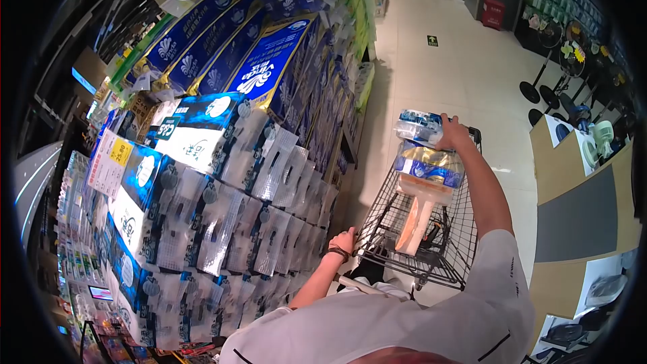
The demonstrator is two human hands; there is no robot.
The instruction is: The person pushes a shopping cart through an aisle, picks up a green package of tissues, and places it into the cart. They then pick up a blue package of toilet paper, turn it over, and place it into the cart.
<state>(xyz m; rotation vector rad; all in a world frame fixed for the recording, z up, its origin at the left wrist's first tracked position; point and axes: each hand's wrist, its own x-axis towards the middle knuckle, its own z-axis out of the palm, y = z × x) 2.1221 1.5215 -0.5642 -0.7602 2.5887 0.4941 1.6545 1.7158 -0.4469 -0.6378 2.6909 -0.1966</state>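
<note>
The blue-and-white pack [418, 128], upper right of centre, is gripped in the right hand's [454, 133] fingers over the cart's [459, 246] far end; releasing it calls for firm support beneath. Whether the left hand's [343, 238] curled fingers grip the cart, one cannot tell.

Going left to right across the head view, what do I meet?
Price sign → bright blue Vinda pack lying face up on the stack → left hand → blue-and-white pack in the right hand's grasp → right hand → red bin → standing fans.
</note>
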